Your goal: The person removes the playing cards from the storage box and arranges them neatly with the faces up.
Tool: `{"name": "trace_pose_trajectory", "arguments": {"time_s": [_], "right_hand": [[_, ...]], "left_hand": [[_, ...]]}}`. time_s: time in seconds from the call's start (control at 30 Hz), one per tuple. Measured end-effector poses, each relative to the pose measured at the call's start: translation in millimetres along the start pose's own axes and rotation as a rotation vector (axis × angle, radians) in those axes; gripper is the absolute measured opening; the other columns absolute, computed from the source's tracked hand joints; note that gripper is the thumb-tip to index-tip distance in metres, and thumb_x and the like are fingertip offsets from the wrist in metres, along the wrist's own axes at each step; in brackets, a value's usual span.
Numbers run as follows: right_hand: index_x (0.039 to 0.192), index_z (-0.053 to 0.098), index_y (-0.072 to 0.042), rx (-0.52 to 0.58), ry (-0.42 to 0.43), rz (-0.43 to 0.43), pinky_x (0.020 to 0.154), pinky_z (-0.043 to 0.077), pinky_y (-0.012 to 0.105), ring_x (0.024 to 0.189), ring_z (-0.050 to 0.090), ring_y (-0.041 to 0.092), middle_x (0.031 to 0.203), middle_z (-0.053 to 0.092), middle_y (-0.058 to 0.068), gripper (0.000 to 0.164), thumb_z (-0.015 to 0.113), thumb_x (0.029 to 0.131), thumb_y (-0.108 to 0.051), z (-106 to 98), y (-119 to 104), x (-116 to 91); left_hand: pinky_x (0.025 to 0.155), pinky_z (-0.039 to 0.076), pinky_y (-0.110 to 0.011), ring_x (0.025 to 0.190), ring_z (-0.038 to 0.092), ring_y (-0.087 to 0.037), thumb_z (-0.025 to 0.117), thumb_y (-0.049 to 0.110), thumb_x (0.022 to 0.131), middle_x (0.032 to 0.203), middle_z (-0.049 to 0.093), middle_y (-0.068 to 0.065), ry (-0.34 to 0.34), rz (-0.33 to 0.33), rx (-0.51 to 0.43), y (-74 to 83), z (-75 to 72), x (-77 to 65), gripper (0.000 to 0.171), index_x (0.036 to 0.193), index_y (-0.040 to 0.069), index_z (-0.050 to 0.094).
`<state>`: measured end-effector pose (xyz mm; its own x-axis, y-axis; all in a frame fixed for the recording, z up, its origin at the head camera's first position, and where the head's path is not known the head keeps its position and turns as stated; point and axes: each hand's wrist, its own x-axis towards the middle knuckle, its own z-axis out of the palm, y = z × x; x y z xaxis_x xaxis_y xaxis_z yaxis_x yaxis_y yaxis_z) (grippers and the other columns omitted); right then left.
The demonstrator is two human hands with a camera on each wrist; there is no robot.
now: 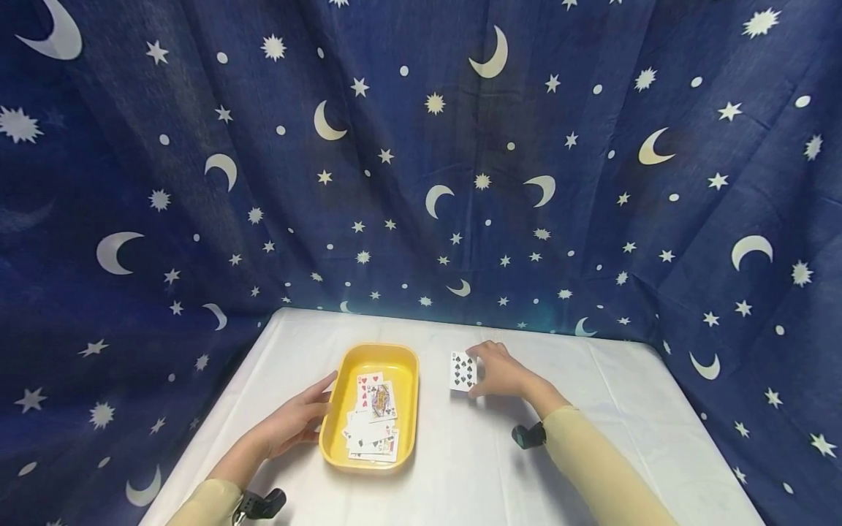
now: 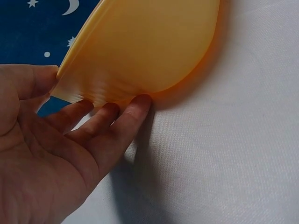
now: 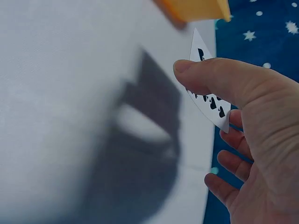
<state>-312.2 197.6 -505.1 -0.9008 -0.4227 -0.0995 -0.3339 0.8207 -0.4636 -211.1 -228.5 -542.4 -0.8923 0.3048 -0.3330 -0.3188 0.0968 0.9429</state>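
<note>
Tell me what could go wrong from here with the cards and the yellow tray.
The right hand pinches a spade card that looks raised off the white table, so it could slip and drop. The left hand touches the yellow tray at its side; a stray push might shift it. The cards inside lie loose and overlapping, so a jolt could slide them about.

There is 1 left hand (image 1: 296, 420) and 1 right hand (image 1: 503, 371), along with 2 sleeves (image 1: 592, 453) and 2 dark wrist devices (image 1: 528, 436). The right hand holds 1 playing card (image 1: 463, 371). At least 4 more cards (image 1: 381, 403) overlap inside 1 yellow tray (image 1: 370, 358), so their exact total cannot be told. There is 1 bench (image 1: 460, 453) and 1 curtain (image 1: 395, 241), printed with more than 10 crescents (image 1: 69, 36).
</note>
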Motion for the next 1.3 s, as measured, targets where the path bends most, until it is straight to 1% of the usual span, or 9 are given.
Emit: {"name": "trace_pose_trajectory", "arguments": {"time_s": [0.2,0.4,0.7,1.0,1.3], "right_hand": [[0.140,0.059,-0.009,-0.004,-0.019,0.020,0.112,0.039,0.049,0.124,0.046,0.028,0.134,0.057,0.007,0.084,0.095,0.067,-0.033,16.6,6.6,0.5],[0.141,0.059,-0.010,-0.025,-0.032,0.046,0.113,0.038,0.047,0.125,0.047,0.026,0.135,0.058,0.005,0.087,0.095,0.067,-0.037,25.7,9.9,2.1],[0.142,0.059,-0.014,-0.015,-0.039,0.052,0.113,0.037,0.050,0.128,0.046,0.028,0.139,0.055,0.006,0.085,0.094,0.068,-0.037,27.7,9.1,2.3],[0.140,0.061,-0.018,-0.045,-0.057,0.052,0.110,0.041,0.048,0.119,0.048,0.022,0.133,0.057,0.002,0.083,0.094,0.067,-0.040,30.7,7.2,5.9],[0.141,0.061,-0.018,-0.058,-0.067,0.053,0.110,0.039,0.050,0.119,0.048,0.024,0.133,0.057,0.004,0.083,0.094,0.067,-0.040,31.9,6.1,6.0]], "left_hand": [[0.088,0.057,-0.049,0.116,0.062,-0.033,0.056,0.019,0.104,0.160,0.033,-0.028,-0.006,0.006,0.000,-2.6,-1.5,0.5,0.072,0.165,0.024,0.020],[0.087,0.058,-0.048,0.114,0.063,-0.033,0.056,0.019,0.104,0.160,0.033,-0.028,-0.010,-0.003,-0.007,-2.6,-2.2,0.5,0.072,0.165,0.025,0.020],[0.089,0.057,-0.047,0.115,0.063,-0.031,0.056,0.018,0.103,0.160,0.034,-0.026,-0.005,-0.014,0.010,0.0,-1.4,1.7,0.072,0.165,0.025,0.021],[0.090,0.057,-0.048,0.117,0.062,-0.033,0.056,0.017,0.104,0.160,0.033,-0.027,-0.006,-0.003,0.007,-0.2,-2.7,0.2,0.072,0.165,0.024,0.020],[0.090,0.057,-0.049,0.117,0.062,-0.033,0.055,0.018,0.104,0.161,0.032,-0.027,-0.005,-0.004,0.003,-0.8,-3.8,0.2,0.071,0.165,0.025,0.020]]}}
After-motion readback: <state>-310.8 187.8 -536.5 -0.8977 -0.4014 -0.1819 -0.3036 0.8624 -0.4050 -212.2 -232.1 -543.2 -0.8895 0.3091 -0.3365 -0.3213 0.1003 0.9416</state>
